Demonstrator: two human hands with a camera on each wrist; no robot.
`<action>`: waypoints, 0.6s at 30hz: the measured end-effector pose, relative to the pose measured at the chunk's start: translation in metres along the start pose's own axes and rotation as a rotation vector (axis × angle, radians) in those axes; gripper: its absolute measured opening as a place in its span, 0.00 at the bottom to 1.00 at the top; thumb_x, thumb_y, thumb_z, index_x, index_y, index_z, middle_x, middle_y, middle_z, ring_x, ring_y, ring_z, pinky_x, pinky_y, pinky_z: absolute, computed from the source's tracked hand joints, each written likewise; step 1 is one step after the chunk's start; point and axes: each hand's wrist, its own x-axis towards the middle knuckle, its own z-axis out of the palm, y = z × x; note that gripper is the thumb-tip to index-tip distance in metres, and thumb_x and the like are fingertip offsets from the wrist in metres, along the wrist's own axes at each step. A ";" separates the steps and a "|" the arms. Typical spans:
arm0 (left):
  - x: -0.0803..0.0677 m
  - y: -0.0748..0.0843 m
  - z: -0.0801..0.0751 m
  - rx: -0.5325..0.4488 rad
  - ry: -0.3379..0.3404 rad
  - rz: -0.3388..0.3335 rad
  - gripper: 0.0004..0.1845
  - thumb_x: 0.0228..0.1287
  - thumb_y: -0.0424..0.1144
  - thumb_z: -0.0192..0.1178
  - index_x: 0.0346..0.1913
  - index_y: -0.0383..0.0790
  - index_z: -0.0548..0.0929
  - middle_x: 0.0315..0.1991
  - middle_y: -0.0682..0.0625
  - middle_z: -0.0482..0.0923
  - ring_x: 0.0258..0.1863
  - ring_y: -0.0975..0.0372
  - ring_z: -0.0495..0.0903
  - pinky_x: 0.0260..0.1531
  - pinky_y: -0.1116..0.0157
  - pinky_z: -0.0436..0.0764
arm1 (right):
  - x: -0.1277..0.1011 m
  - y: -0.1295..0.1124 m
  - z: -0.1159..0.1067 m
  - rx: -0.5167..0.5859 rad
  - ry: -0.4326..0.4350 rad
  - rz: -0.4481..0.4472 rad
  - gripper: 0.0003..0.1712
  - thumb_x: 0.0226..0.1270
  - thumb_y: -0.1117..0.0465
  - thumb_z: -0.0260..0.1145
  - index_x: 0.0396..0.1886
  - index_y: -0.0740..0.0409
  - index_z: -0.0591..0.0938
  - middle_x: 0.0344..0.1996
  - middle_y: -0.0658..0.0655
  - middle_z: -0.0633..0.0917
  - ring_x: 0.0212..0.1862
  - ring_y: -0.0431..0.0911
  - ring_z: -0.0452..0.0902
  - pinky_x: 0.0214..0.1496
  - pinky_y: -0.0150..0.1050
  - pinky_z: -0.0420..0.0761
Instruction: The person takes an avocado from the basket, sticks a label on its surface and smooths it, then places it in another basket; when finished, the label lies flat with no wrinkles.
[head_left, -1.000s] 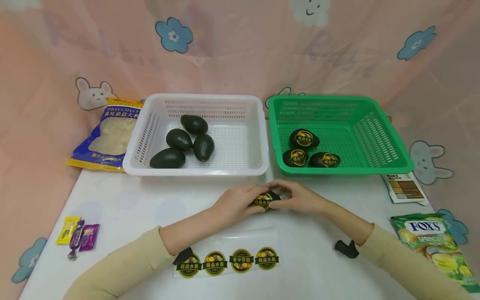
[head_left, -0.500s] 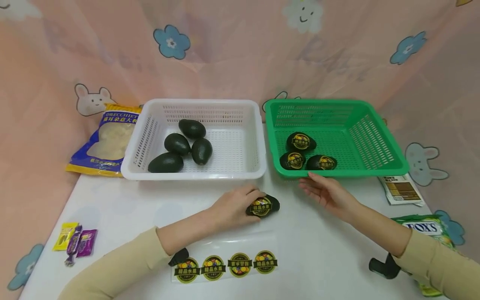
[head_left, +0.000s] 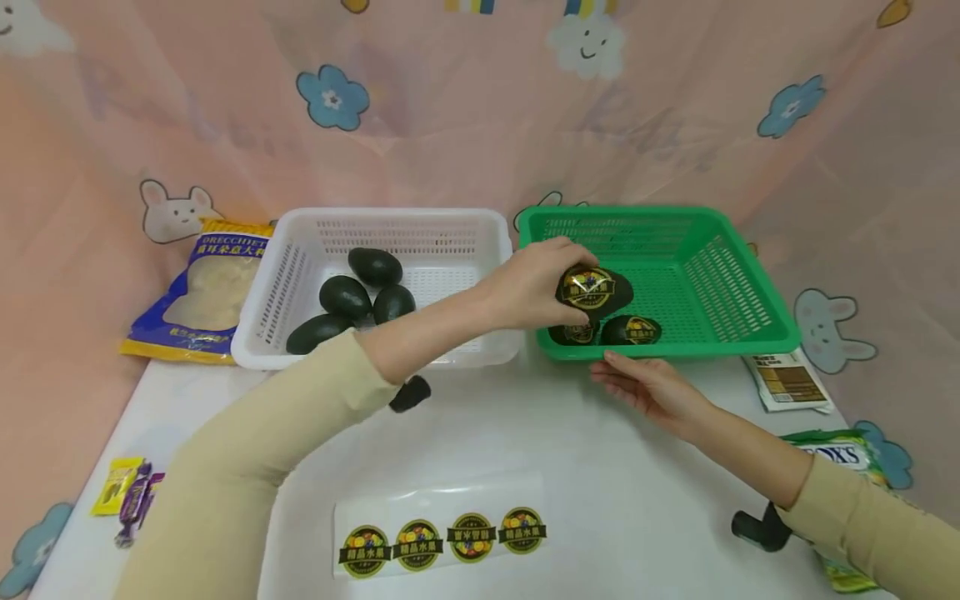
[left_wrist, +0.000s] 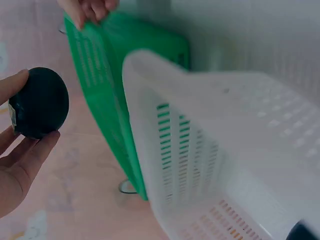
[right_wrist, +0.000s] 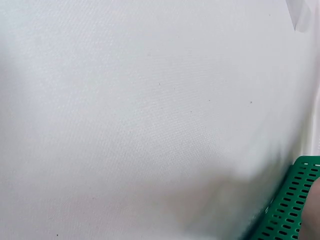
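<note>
My left hand [head_left: 536, 283] grips a dark green avocado [head_left: 617, 293] bearing a round black-and-gold sticker, over the left part of the green basket [head_left: 738, 342]. In the left wrist view the avocado [left_wrist: 42, 102] sits between thumb and fingers. Below it in the basket, two stickered avocados show, one [head_left: 632, 331] at the front and one [head_left: 576, 333] partly covered. At the basket's front rim, my right hand [head_left: 656, 392] touches with the thumb, its fingers extended under the rim. The right wrist view catches only a sliver of that hand [right_wrist: 311, 212].
A white basket [head_left: 375, 214] with several plain avocados stands to the left. A clear sheet of several stickers [head_left: 442, 492] lies on the white table in front. Bagged pasta [head_left: 206, 292] and candies [head_left: 120, 483] lie left; a green bag [head_left: 847, 458] and white packet [head_left: 791, 379] lie right.
My right hand let go of the avocado and moved right to the green basket's rim. My left hand lifted the avocado from the table, up and right, to over the green basket.
</note>
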 end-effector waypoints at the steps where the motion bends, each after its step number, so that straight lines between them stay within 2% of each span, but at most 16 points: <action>1: 0.012 -0.004 0.000 0.047 -0.033 -0.021 0.32 0.56 0.46 0.73 0.62 0.40 0.75 0.57 0.49 0.74 0.54 0.61 0.74 0.52 0.69 0.74 | 0.000 0.000 0.000 -0.015 0.007 0.004 0.13 0.76 0.59 0.57 0.40 0.54 0.88 0.41 0.52 0.88 0.46 0.39 0.83 0.49 0.30 0.81; 5: 0.052 -0.017 0.009 0.186 -0.214 -0.116 0.31 0.59 0.46 0.70 0.63 0.42 0.73 0.59 0.50 0.72 0.55 0.60 0.73 0.53 0.66 0.75 | 0.000 0.001 -0.001 -0.052 0.008 0.007 0.12 0.75 0.58 0.58 0.41 0.53 0.88 0.40 0.50 0.88 0.46 0.39 0.83 0.50 0.31 0.80; 9: 0.077 -0.026 0.024 0.243 -0.364 -0.187 0.31 0.60 0.45 0.69 0.64 0.42 0.71 0.60 0.49 0.71 0.54 0.60 0.73 0.49 0.66 0.76 | 0.001 0.002 -0.002 -0.073 0.002 -0.003 0.12 0.75 0.58 0.58 0.42 0.54 0.88 0.40 0.50 0.88 0.47 0.39 0.82 0.53 0.33 0.80; 13: 0.089 -0.029 0.037 0.279 -0.407 -0.220 0.32 0.61 0.43 0.68 0.67 0.42 0.69 0.64 0.48 0.68 0.57 0.58 0.73 0.49 0.66 0.77 | 0.000 0.002 -0.003 -0.088 0.004 -0.014 0.12 0.75 0.58 0.58 0.40 0.51 0.88 0.39 0.49 0.88 0.47 0.38 0.82 0.54 0.34 0.79; 18: 0.095 -0.034 0.045 0.321 -0.428 -0.263 0.36 0.64 0.40 0.66 0.73 0.44 0.63 0.69 0.47 0.64 0.62 0.57 0.70 0.49 0.66 0.77 | 0.000 0.002 -0.004 -0.097 0.013 -0.016 0.12 0.75 0.58 0.58 0.39 0.50 0.88 0.39 0.48 0.88 0.48 0.38 0.81 0.55 0.34 0.78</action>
